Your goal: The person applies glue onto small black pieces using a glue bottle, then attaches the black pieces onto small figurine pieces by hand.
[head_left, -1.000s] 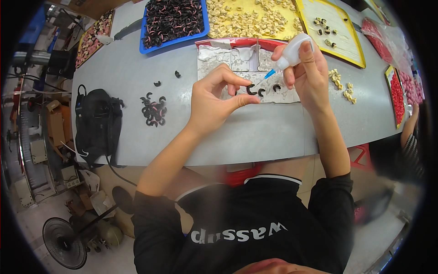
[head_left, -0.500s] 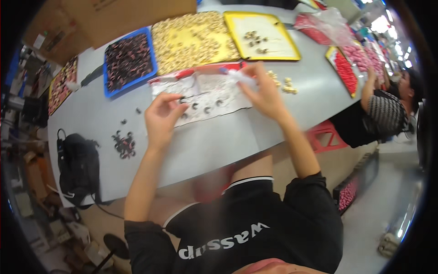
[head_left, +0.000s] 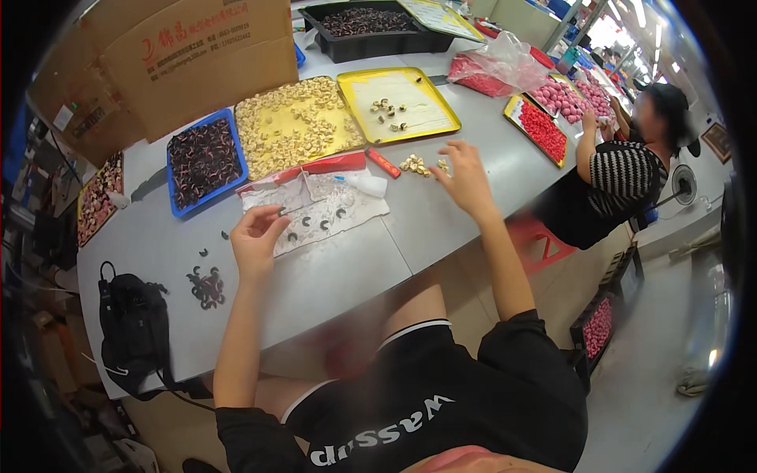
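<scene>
At the left of the paper (head_left: 361, 206), the left hand (head_left: 257, 234) pinches, seemingly, a dark piece (head_left: 282, 211); apart, the right hand (head_left: 468, 183) hangs spread near cream pieces (head_left: 413, 165).

Between the left fingers (head_left: 255, 215) and right fingers (head_left: 468, 158), a low path is obstructed by a white bottle (head_left: 369, 185) and red stick (head_left: 383, 163); beyond, by a yellow tray (head_left: 414, 136). Bodyward of both, passage is allowed over bare tabletop (head_left: 343, 276).
</scene>
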Demonstrator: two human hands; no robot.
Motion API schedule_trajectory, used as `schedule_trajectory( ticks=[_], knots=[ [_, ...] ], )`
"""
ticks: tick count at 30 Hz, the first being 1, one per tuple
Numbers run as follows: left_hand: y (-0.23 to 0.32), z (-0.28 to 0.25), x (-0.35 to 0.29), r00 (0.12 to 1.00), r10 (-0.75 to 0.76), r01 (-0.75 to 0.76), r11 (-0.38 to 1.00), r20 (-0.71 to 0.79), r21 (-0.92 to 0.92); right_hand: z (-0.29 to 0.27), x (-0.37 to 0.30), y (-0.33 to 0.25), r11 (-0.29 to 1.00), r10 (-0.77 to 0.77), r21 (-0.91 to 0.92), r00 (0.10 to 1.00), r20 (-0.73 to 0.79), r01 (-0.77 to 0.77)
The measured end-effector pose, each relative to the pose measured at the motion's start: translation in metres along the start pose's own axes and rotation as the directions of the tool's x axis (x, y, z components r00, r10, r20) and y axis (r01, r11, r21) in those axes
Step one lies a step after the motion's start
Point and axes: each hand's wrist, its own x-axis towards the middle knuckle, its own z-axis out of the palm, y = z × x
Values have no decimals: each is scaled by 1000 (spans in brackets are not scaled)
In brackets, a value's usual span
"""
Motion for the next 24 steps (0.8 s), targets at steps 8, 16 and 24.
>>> schedule_trajectory(
  ticks=[8, 16, 24],
  knots=[
    [-2, -6, 3, 1000, -9, 9, 1000, 1, -10, -7, -31, 28, 933, 314, 91, 913, 260, -347],
    [-4, -7, 3, 1000, 5, -6, 999, -10, -43, 8, -30, 27, 931, 269, 237, 961, 64, -276],
    [-1, -2, 6, 999, 36, -35, 999, 28, -39, 11, 15, 8, 667, 304, 720, 952, -29, -191]
  ],
)
